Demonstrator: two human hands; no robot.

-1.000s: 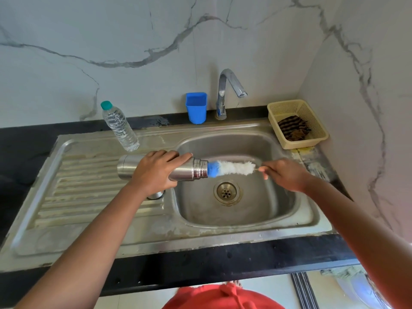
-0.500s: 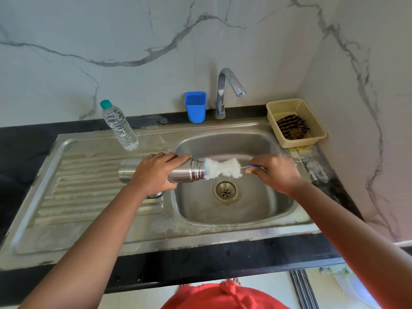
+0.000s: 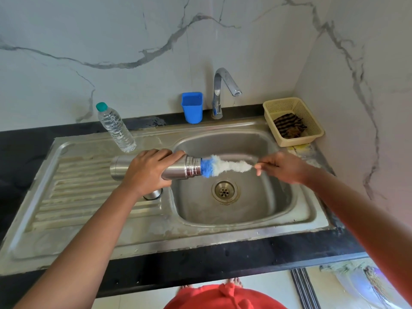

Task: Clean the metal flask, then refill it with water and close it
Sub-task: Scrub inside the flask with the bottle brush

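My left hand [image 3: 148, 170] grips the metal flask [image 3: 178, 168], which lies sideways over the left rim of the sink basin [image 3: 274, 210], its open threaded mouth pointing right. A bottle brush [image 3: 225, 167] with white bristles and a blue band sticks out of that mouth. My right hand [image 3: 283, 168] pinches the brush's thin handle over the basin. The flask's metal cap [image 3: 153, 194] sits on the drainboard just below my left hand, partly hidden by it.
A clear plastic water bottle [image 3: 116, 128] with a teal cap stands on the drainboard behind the flask. A blue cup [image 3: 192, 107] and the tap [image 3: 220, 92] stand behind the basin. A yellow basket [image 3: 312, 121] holding a dark scrubber sits at the right.
The brush went deeper into the flask half a second ago. It is now drawn back out to the right, with the blue band showing at the mouth. The flask has stayed put.
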